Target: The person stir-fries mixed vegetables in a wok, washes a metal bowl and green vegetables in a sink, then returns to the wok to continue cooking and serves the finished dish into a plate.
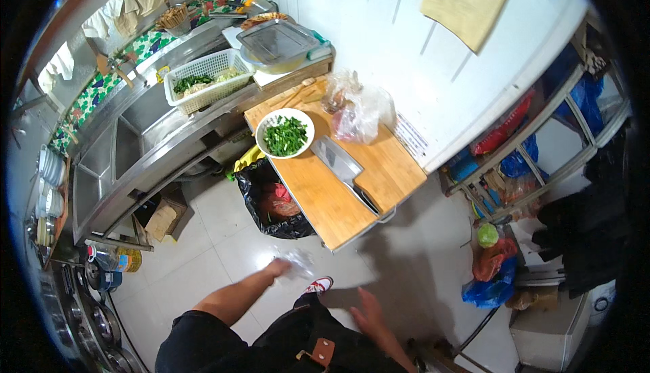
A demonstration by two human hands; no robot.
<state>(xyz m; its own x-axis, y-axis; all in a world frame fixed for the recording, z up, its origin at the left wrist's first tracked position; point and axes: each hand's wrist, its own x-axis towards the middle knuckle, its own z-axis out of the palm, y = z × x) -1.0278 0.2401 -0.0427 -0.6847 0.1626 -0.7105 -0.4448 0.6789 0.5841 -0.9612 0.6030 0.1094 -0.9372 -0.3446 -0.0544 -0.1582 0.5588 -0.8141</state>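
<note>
My left hand (276, 268) is closed on a crumpled clear plastic bag (296, 263), held over the tiled floor in front of the cutting table. Low beside my body, my right hand (369, 313) hangs with its fingers stretched out and holds nothing; motion blurs it a little. Nearest to the left hand is a bin lined with a black bag (248, 193), with red and brownish waste inside. On the wooden table top (315, 193) stand a white bowl of chopped green leaves (286, 135), a cleaver with a black handle (338, 162) and several clear plastic bags (362, 112).
A white perforated basket of vegetables (206, 82) and a lidded glass container (281, 42) sit on the counter by the steel sink (139, 129). Crowded shelves (528, 146) line the right. An oil bottle (118, 258) and a cardboard box (164, 218) stand on the left floor.
</note>
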